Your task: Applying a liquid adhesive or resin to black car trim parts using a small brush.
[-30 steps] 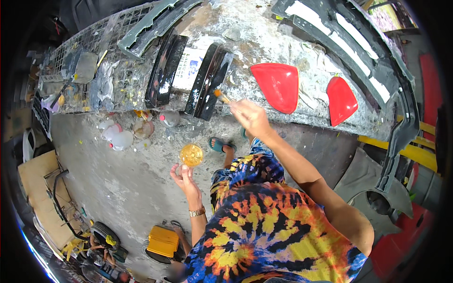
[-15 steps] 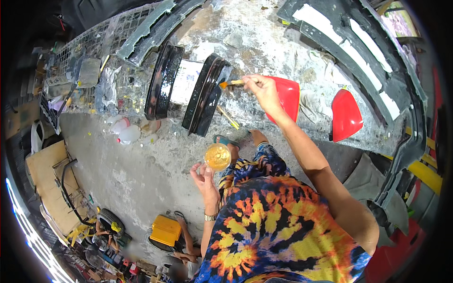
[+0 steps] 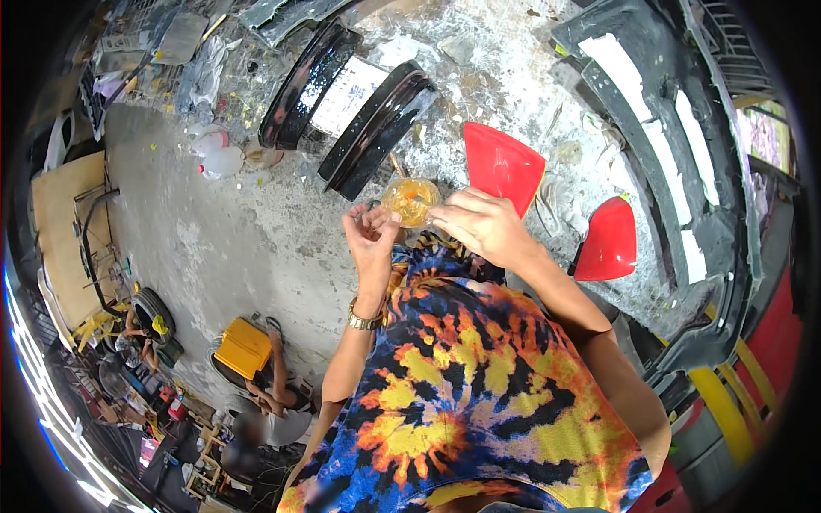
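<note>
My left hand [image 3: 371, 243] pinches the rim of a clear plastic cup [image 3: 394, 214] holding amber liquid, in front of the table edge. At the cup's right side is my right hand [image 3: 489, 224], its fingers closed round a paintbrush. The brush's orange bristles [image 3: 411, 197] are down in the cup, and most of its handle is hidden by the fingers. Beyond the cup stand two glossy black curved pieces [image 3: 374, 128], with a printed white sheet [image 3: 349, 96] between them. A glossy red panel [image 3: 503, 164] lies just past my right hand.
Farther right lie a second red panel [image 3: 608, 241], a crumpled cloth [image 3: 554, 192] and a large dark curved part [image 3: 684, 145] with white strips. Plastic bottles [image 3: 222, 161] stand on the floor at left. A person [image 3: 278, 410] sits lower left beside a yellow box [image 3: 244, 348].
My right hand has drawn back from the black piece, bringing the brush into the cup. The cup and left hand have risen in view, and the whole view has shifted.
</note>
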`<state>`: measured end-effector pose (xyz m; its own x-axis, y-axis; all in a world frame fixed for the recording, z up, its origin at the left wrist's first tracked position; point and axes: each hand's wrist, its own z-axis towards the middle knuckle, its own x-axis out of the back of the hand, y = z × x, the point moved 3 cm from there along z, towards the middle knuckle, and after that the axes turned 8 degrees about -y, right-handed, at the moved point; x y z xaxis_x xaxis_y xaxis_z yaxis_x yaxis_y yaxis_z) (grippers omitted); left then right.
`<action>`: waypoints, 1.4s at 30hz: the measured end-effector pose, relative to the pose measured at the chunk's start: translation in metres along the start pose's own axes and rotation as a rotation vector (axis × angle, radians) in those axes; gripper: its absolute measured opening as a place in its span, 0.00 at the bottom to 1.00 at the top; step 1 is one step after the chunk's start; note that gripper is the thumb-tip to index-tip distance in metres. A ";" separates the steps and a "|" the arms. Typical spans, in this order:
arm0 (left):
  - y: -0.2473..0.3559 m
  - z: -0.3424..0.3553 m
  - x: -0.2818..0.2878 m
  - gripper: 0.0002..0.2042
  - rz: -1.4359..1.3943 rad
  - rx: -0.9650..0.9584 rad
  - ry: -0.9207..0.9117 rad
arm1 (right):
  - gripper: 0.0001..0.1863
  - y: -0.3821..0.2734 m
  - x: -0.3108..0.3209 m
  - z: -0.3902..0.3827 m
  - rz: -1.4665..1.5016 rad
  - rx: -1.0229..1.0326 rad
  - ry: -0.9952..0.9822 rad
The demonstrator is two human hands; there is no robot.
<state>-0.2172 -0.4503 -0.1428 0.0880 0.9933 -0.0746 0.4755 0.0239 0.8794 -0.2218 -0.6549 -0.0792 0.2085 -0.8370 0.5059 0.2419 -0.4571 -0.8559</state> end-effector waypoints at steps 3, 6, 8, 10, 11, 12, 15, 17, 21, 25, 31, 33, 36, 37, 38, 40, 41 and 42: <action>0.002 0.001 -0.005 0.22 0.021 -0.034 0.016 | 0.07 0.006 -0.004 0.008 -0.103 -0.043 -0.091; -0.003 -0.002 -0.003 0.21 -0.060 -0.018 0.063 | 0.06 0.020 0.008 0.012 0.175 -0.244 -0.046; -0.002 -0.006 -0.006 0.20 -0.058 -0.029 0.059 | 0.06 0.044 0.010 0.011 0.326 -0.227 0.103; -0.007 -0.008 -0.003 0.20 -0.101 0.031 0.127 | 0.07 0.064 0.012 0.007 0.741 -0.570 0.052; -0.005 -0.009 -0.005 0.19 -0.126 0.051 0.131 | 0.08 0.071 0.015 0.011 0.872 -0.581 0.115; -0.003 -0.009 -0.006 0.19 -0.130 0.045 0.133 | 0.08 0.074 0.019 0.014 0.868 -0.574 0.112; 0.000 -0.007 -0.009 0.19 -0.269 0.006 0.145 | 0.10 0.085 0.028 0.025 1.131 -0.637 0.210; 0.001 -0.006 -0.006 0.19 -0.284 0.000 0.165 | 0.10 0.101 0.024 0.038 1.110 -0.630 0.241; 0.001 -0.009 0.000 0.18 -0.318 -0.019 0.175 | 0.09 0.129 0.011 0.069 0.974 -0.631 0.276; -0.003 -0.019 0.010 0.17 -0.332 -0.018 0.160 | 0.08 0.151 0.019 0.079 0.799 -0.625 0.342; -0.010 -0.028 0.019 0.19 -0.387 -0.009 0.169 | 0.08 0.128 0.015 0.078 0.789 -0.543 0.288; -0.010 -0.028 0.020 0.19 -0.386 0.015 0.172 | 0.08 0.126 0.006 0.085 0.751 -0.637 0.249; -0.007 -0.026 0.018 0.20 -0.377 -0.001 0.162 | 0.08 0.157 0.013 0.082 0.722 -0.619 0.356; -0.006 -0.027 0.019 0.20 -0.373 -0.001 0.160 | 0.09 0.162 0.021 0.081 0.715 -0.584 0.439; -0.005 -0.027 0.019 0.20 -0.378 -0.007 0.156 | 0.09 0.165 0.027 0.079 0.718 -0.585 0.441; -0.005 -0.028 0.019 0.20 -0.382 -0.013 0.153 | 0.08 0.159 0.044 0.079 0.748 -0.661 0.508; -0.005 -0.028 0.019 0.21 -0.384 -0.008 0.152 | 0.09 0.156 0.047 0.077 0.729 -0.673 0.487; -0.004 -0.027 0.019 0.21 -0.384 -0.002 0.147 | 0.09 0.153 0.043 0.075 0.732 -0.673 0.490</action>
<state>-0.2412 -0.4285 -0.1355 -0.2216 0.9178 -0.3294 0.4476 0.3959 0.8019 -0.1050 -0.7386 -0.1804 -0.3432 -0.9321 -0.1153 -0.3822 0.2507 -0.8894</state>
